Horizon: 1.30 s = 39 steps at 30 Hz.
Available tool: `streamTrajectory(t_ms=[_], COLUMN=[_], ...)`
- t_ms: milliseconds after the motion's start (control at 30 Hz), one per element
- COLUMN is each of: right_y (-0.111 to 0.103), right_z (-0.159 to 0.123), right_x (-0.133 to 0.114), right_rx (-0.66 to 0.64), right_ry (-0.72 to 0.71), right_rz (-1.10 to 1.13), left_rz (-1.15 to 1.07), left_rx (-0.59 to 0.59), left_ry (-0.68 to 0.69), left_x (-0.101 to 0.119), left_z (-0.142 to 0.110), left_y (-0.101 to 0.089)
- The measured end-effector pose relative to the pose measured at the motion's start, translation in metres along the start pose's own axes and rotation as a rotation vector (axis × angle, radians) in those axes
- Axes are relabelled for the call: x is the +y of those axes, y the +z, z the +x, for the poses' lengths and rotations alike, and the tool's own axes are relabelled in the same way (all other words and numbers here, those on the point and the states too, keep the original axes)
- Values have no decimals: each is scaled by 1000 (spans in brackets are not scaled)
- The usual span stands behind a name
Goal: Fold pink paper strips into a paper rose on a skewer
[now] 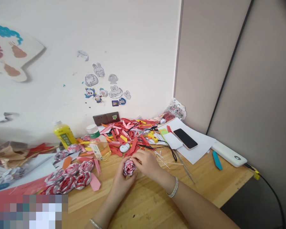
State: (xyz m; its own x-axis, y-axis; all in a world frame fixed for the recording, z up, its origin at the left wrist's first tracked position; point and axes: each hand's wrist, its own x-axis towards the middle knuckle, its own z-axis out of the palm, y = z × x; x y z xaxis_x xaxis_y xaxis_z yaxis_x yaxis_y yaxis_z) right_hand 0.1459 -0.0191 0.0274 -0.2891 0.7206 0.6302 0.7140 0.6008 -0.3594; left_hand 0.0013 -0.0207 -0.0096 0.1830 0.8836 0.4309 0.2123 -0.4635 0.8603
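Observation:
Above the wooden table I hold a pink, red and white rosette (129, 168) that looks like a folded paper flower. My left hand (124, 181) is wrapped round it from the left and below. The fingers of my right hand (145, 163) press together at its upper right edge; what the fingertips pinch is partly hidden. Left of my hands lies a group of similar paper flowers (68, 183), with a pink paper strip (94, 182) beside them. Just beyond my hands is a white earbud case (125, 147).
Red and pink paper strips (133, 145) pile up along the wall. A yellow bottle (64, 135) and a clear bottle (100, 144) stand at left. A yellow glue gun (152, 136), phone (185, 138), white paper (197, 155) and white power strip (228, 154) lie to the right.

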Motion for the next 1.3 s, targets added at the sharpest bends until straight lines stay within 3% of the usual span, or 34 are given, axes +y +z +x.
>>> streamTrajectory(t_ms=[367, 800, 1300], right_y=[-1, -2, 5], right_z=[0, -1, -1], right_x=[3, 1, 4], right_rx=[-51, -64, -121], right_ry=[-158, -206, -115], right_rz=[-166, -297, -250], left_rz=[26, -4, 24], left_rx=[14, 9, 0], left_ry=[-13, -40, -31], left_x=[1, 1, 0], left_z=[1, 0, 1], left_y=[-1, 0, 0])
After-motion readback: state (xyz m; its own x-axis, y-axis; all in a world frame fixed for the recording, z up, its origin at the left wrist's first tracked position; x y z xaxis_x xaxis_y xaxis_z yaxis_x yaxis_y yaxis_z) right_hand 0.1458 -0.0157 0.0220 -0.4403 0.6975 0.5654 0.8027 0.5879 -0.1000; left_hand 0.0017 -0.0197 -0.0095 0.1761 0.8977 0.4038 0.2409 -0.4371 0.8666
